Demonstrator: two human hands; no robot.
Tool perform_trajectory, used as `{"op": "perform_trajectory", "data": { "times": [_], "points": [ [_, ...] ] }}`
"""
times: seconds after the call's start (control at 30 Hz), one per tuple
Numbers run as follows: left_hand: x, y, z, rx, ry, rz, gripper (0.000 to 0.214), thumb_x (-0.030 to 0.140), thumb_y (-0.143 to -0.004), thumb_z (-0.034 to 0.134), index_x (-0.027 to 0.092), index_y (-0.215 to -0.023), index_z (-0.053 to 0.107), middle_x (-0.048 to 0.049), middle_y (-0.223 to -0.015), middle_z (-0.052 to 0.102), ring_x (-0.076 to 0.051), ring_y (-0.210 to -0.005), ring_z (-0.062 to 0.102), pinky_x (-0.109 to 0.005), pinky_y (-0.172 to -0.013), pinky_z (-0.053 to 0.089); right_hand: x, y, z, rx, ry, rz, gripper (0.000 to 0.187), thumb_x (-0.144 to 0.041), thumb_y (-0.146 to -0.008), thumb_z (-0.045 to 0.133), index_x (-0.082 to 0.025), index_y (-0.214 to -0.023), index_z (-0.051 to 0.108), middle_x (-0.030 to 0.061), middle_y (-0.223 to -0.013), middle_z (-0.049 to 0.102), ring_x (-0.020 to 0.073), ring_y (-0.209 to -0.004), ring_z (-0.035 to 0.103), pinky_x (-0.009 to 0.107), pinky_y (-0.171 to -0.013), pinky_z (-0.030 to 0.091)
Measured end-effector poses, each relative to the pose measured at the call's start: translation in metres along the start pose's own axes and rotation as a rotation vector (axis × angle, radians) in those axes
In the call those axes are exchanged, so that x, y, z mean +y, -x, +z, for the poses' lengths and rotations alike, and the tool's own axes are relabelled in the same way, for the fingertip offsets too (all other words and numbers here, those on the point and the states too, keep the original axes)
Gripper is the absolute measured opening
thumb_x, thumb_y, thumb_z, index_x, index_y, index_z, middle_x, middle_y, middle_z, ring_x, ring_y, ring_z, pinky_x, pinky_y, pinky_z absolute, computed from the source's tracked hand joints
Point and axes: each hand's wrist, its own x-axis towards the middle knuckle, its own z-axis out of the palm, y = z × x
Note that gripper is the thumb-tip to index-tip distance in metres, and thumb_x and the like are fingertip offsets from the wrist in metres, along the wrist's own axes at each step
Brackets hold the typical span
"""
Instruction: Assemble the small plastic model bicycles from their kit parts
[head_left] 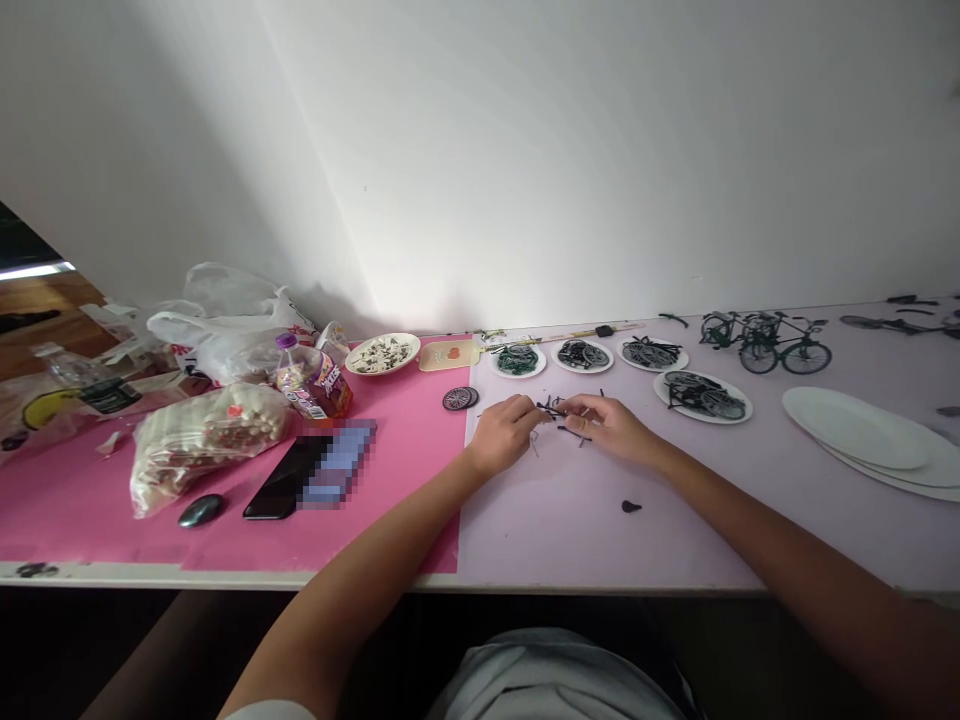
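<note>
My left hand (pixel 504 432) and my right hand (pixel 609 424) meet over the pale table (pixel 570 540), fingers pinched together. Between them they hold a small dark bicycle-model part (pixel 553 409), thin rods sticking out of it. A few loose dark rods (pixel 576 433) lie under the fingers. A small black piece (pixel 631 506) rests on the table nearer me. A loose black wheel (pixel 460 398) lies left of my left hand on the pink mat (pixel 225 540).
Small white plates of dark parts (pixel 517 360) (pixel 582 354) (pixel 651 352) (pixel 702 394) line the back. Finished model bicycles (pixel 765 342) stand at back right, beside stacked white plates (pixel 862 436). At left: a phone (pixel 285 478), bagged food (pixel 202 436), plastic bags (pixel 225 320), a bowl (pixel 382 352).
</note>
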Motion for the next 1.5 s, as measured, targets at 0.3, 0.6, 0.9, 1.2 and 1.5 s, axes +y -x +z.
{"op": "perform_trajectory", "data": {
  "times": [0.3, 0.6, 0.9, 1.2, 1.5],
  "points": [
    [0.005, -0.006, 0.001, -0.020, 0.119, -0.155, 0.037, 0.039, -0.106, 0.052, 0.021, -0.137, 0.057, -0.0117, -0.118, 0.071, -0.023, -0.108, 0.068, -0.035, -0.088, 0.057, -0.006, -0.002, -0.006, 0.125, -0.045, -0.044, 0.043, -0.061, -0.089, 0.069, -0.020, -0.092, 0.080, 0.0091, -0.096, 0.080, 0.0287, -0.096, 0.072, 0.043, -0.091, 0.055],
    [0.000, -0.005, 0.005, -0.187, 0.200, -0.203, 0.029, 0.028, -0.110, 0.041, 0.018, -0.125, 0.063, -0.0111, -0.106, 0.074, -0.024, -0.100, 0.068, -0.039, -0.091, 0.052, -0.009, 0.001, -0.013, -0.106, -0.140, 0.065, 0.049, -0.062, -0.087, 0.071, -0.022, -0.115, 0.067, 0.0057, -0.089, 0.076, 0.0229, -0.084, 0.070, 0.037, -0.079, 0.053],
    [-0.007, -0.006, -0.001, -0.100, 0.301, -0.471, 0.025, 0.027, -0.107, 0.045, 0.020, -0.127, 0.059, -0.0090, -0.105, 0.071, -0.022, -0.097, 0.069, -0.036, -0.092, 0.055, -0.043, 0.023, -0.053, -0.855, 0.370, 0.405, 0.047, -0.043, -0.061, 0.090, -0.021, -0.095, 0.067, 0.0012, -0.082, 0.073, 0.0216, -0.077, 0.065, 0.028, -0.063, 0.042],
    [-0.017, -0.007, -0.005, -0.091, 0.383, -0.592, 0.022, 0.029, -0.106, 0.044, 0.022, -0.120, 0.060, -0.0077, -0.105, 0.074, -0.022, -0.098, 0.070, -0.035, -0.089, 0.055, -0.058, 0.047, -0.038, -0.662, 0.501, 0.393, 0.016, -0.030, -0.068, 0.074, -0.021, -0.080, 0.068, 0.0008, -0.081, 0.067, 0.0185, -0.076, 0.060, 0.027, -0.059, 0.037],
    [-0.027, -0.005, -0.005, 0.013, 0.442, -0.653, 0.019, 0.028, -0.106, 0.046, 0.020, -0.108, 0.063, -0.0079, -0.099, 0.076, -0.020, -0.088, 0.072, -0.032, -0.080, 0.056, -0.059, 0.013, -0.036, -0.533, 0.417, 0.087, 0.016, -0.038, -0.083, 0.068, -0.025, -0.082, 0.078, 0.0059, -0.088, 0.075, 0.0242, -0.076, 0.063, 0.034, -0.067, 0.045]
  ]
}}
